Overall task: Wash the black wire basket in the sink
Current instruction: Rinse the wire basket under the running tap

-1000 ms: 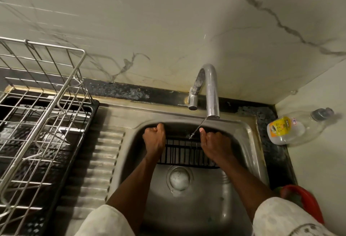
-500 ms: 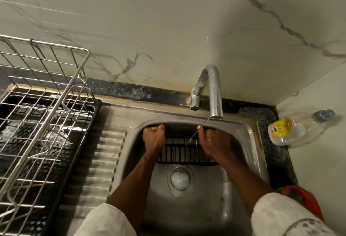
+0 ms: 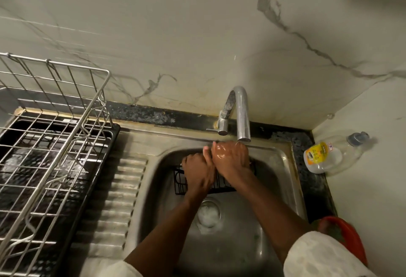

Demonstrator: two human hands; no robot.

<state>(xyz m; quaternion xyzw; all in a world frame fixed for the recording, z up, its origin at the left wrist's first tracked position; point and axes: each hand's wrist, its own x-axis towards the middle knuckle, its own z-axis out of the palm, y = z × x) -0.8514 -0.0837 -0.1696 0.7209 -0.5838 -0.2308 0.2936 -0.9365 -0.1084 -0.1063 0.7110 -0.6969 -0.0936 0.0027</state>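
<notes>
The black wire basket lies at the back of the steel sink, mostly hidden by my hands. My left hand is curled over the middle of the basket's top edge, fingers closed on it. My right hand is wet and glossy, held just under the spout of the tap, touching my left hand. Its fingers point away from me, so I cannot see whether it holds the wire. The ends of the basket show to the left and right of my hands.
The drain sits in the sink floor below the basket. A steel dish rack on a black tray stands left, beside the ribbed drainboard. A clear bottle with a yellow label lies right, a red container nearer me.
My hands were apart at the two ends of the basket. They have come together over its middle, and the right hand has risen under the tap spout.
</notes>
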